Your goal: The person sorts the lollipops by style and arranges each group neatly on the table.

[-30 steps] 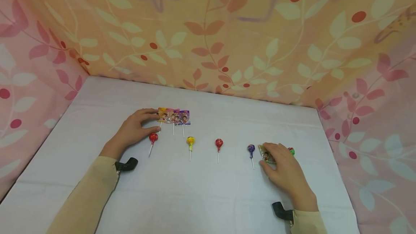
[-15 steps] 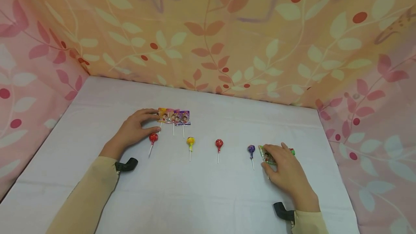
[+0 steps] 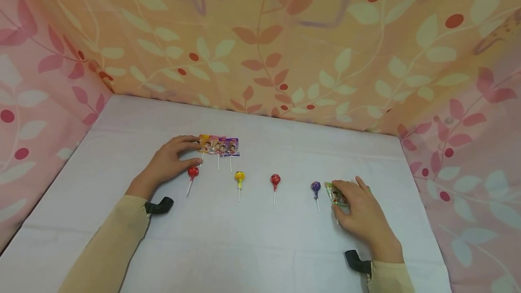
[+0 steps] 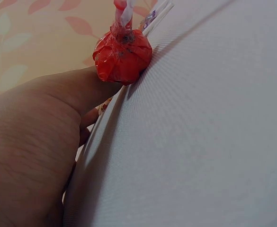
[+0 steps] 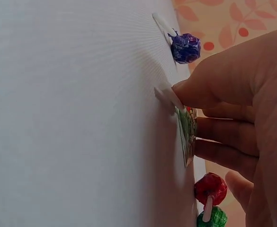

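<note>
Pinching green-wrapped lollipop [image 3: 337, 195] in thumb and fingers of your right hand [image 3: 364, 214]: lifting or placing, can't tell. Left hand [image 3: 166, 161] spread wide, fingertips at yellow-wrapped lollipop [image 3: 206, 143]. Next move calls for sparing purple lollipop [image 3: 315, 187] beside right thumb.

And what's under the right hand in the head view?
A flat green lollipop pokes out beneath the right hand; its right edge is covered. The right wrist view reveals a red ball candy and a green ball candy, mostly hidden from the head view.

green lollipop packet [image 3: 335, 195] and yellow packet [image 3: 205, 144] lie apart.
</note>
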The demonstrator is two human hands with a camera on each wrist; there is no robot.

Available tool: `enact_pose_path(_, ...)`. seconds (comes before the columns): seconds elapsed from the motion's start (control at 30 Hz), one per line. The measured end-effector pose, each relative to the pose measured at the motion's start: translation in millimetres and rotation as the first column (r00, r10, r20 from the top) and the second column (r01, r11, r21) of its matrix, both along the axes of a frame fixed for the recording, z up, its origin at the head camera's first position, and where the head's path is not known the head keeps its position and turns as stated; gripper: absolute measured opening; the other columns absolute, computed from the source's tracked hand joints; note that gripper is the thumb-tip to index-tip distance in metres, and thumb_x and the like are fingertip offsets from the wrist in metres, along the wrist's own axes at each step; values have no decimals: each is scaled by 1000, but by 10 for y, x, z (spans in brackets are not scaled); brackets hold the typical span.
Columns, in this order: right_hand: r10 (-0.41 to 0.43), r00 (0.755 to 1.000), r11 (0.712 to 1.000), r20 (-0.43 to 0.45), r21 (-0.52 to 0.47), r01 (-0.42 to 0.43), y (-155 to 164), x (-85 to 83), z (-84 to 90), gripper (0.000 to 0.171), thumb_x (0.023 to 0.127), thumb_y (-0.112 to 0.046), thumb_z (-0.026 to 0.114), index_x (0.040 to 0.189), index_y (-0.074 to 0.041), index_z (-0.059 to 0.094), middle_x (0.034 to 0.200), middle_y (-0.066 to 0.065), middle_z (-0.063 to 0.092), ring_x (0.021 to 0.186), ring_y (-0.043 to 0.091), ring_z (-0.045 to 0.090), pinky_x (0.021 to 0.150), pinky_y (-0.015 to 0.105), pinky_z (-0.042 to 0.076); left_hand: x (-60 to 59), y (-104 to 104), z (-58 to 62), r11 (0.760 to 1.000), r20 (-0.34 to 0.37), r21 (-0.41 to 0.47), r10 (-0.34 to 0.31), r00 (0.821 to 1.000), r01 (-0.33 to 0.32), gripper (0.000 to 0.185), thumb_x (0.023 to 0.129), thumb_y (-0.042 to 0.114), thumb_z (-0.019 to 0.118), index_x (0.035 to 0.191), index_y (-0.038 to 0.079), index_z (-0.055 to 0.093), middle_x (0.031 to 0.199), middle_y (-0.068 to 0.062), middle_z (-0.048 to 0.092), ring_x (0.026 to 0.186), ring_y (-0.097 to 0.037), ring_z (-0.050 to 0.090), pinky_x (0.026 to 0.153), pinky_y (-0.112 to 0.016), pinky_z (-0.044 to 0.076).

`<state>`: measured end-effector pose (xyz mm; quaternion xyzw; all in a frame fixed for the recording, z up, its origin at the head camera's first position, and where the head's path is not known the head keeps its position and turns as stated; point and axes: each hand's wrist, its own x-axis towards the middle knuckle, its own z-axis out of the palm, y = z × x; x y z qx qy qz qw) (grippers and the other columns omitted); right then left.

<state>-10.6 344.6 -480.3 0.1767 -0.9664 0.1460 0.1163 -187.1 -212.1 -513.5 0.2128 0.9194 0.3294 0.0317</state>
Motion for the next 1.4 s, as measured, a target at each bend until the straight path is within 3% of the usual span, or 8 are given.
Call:
enact_pose_path(0.83,-5,1000,1000,-28,-25,4,-22,-58,-27,51,82,-14,84,129,1,73,121,15,77,116,37,72,125,63,33,1,-7,-3,1000,-13,5,-3,1000,3,51,94,36,89,139,15,76,160,-11,56,153,-39,44,124,-67,35)
enact_pose_path(1.4,18,998,1000,-60,-19,-19,-81,-94,103,48,82,-14,83,127,0,74,119,14,78,113,35,72,122,66,36,-1,-16,-10,1000,-8,19,-9,1000,9,51,94,36,89,139,15,75,161,-9,56,154,-39,43,124,-67,35)
